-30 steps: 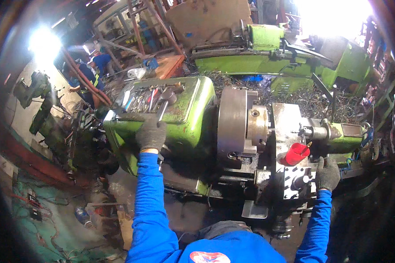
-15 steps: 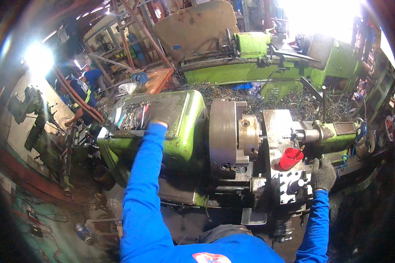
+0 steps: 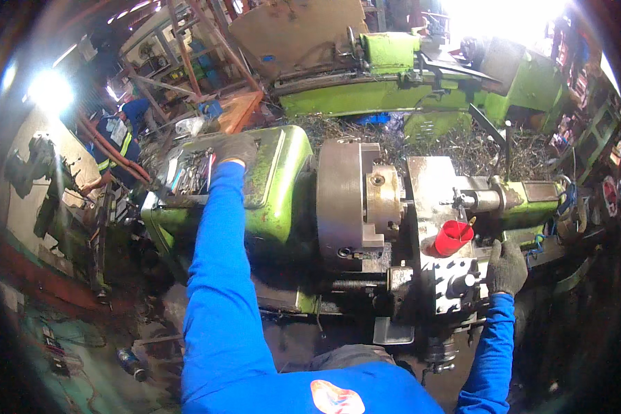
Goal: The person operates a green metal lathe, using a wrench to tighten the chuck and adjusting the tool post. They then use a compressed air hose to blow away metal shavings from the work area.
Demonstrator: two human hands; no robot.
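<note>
Reaching up, the gloved left hand [image 3: 236, 148] lies flat on the tools [image 3: 194, 171], thin metal sticks in the middle left; its fingers are hard to see. The gloved right hand [image 3: 507, 268] curls around a handle [image 3: 470, 280] on the long green lathe [image 3: 283, 186], which runs left to right.

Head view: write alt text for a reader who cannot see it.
A person in blue sleeves leans over a green metal lathe, the gloved left hand reaching onto a tray of loose metal tools on its headstock, the gloved right hand resting at the grey carriage block. A red plastic cup sits beside the round steel chuck; metal shavings lie behind.
</note>
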